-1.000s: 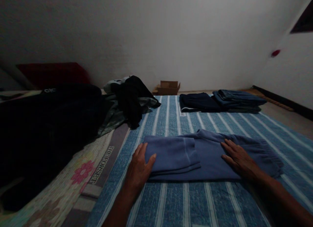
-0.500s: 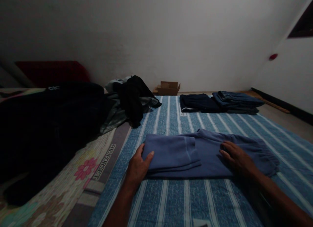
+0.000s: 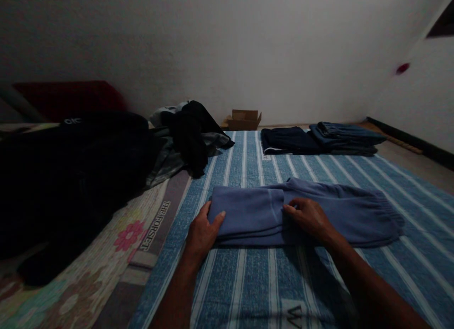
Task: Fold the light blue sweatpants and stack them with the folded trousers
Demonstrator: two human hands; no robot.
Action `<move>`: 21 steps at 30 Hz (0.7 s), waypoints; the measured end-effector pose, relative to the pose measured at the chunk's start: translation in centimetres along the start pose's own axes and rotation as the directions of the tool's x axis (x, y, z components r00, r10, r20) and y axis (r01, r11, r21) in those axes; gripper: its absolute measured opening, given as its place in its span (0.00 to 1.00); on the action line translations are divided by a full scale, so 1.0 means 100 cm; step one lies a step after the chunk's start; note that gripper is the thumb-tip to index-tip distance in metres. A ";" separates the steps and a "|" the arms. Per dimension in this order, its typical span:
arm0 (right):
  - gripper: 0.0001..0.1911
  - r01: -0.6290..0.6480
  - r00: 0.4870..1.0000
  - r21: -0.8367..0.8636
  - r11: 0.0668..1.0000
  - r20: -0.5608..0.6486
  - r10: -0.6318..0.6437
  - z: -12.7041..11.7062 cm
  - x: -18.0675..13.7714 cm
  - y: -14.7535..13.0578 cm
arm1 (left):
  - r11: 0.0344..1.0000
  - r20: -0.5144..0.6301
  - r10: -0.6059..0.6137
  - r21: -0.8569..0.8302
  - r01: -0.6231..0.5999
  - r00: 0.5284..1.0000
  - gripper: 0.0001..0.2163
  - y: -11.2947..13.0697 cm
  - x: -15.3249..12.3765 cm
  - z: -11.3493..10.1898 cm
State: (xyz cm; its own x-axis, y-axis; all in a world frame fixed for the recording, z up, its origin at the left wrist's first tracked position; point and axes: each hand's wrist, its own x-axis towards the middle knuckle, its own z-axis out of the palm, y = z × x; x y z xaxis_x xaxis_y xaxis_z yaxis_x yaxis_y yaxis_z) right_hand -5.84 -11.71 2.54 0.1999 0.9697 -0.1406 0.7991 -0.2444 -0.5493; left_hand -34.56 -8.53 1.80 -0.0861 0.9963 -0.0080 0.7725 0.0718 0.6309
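Right hand [image 3: 308,215] has slid left, now pinching the blue trousers [image 3: 354,215]; left hand [image 3: 202,229] still grips their end.

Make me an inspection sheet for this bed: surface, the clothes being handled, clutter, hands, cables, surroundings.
Surface: blue striped blanket, with a floral sheet at left.
Job's things: blue garment, partly folded, lying flat.
Clutter: dark clothes heap at left; folded stacks at the far edge.
Hands: left hand grips the garment's left end; right hand curled at the fold's edge, grip unclear.
Cables: nothing seen.
Surroundings: white wall, cardboard box below it; dim light.
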 end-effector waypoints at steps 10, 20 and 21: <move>0.13 -0.014 1.000 0.165 0.986 0.016 0.011 0.005 -0.007 -0.008 | 1.000 0.012 -0.014 0.028 0.014 1.000 0.29 0.003 -0.001 -0.001; 0.14 0.007 0.998 0.304 0.953 -0.060 0.012 0.003 -0.023 -0.005 | 1.000 -0.001 0.005 0.006 -0.005 1.000 0.29 0.003 -0.001 -0.002; 0.14 0.004 0.998 0.327 0.945 -0.056 0.015 0.004 -0.023 -0.004 | 1.000 -0.002 0.011 0.000 -0.011 1.000 0.28 0.003 -0.001 -0.002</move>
State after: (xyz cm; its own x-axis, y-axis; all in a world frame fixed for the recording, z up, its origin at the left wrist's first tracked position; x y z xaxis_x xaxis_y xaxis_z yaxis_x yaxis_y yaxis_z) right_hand -6.83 -13.88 2.79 0.2434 0.9644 -0.1031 0.5705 -0.2283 -0.7889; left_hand -34.50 -8.58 2.13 -0.0786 0.9969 0.0004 0.7734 0.0608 0.6310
